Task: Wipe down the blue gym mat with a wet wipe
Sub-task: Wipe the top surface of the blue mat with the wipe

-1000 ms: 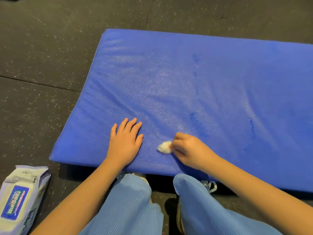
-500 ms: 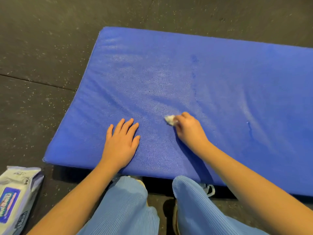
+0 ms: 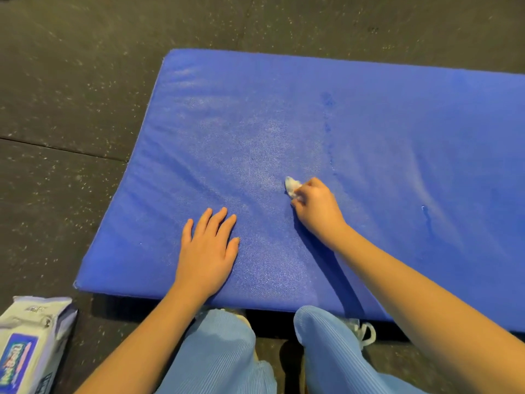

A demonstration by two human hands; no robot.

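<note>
Wipe [image 3: 292, 185] apparently between right fingers [image 3: 308, 190], on mat [image 3: 383, 132]

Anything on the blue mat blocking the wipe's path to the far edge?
Nothing visible. The right hand pinches the wet wipe on the blue gym mat; bare mat lies beyond it. The left hand rests flat nearer, off to the left.

Mats: we counted one blue gym mat [image 3: 284, 123], spread across the centre and right.
Wipes: we saw one wet wipe [image 3: 292, 185], bunched up, mid-scene.
Hands: we counted two, the left hand [image 3: 207, 251] and the right hand [image 3: 318, 209].
Packs: we found one wipe pack [image 3: 28, 345], near left.
Trouser legs: we counted two trouser legs [image 3: 216, 354] at the near edge.
Shoes: we made out one shoe [image 3: 360, 331], near, just right of centre.
</note>
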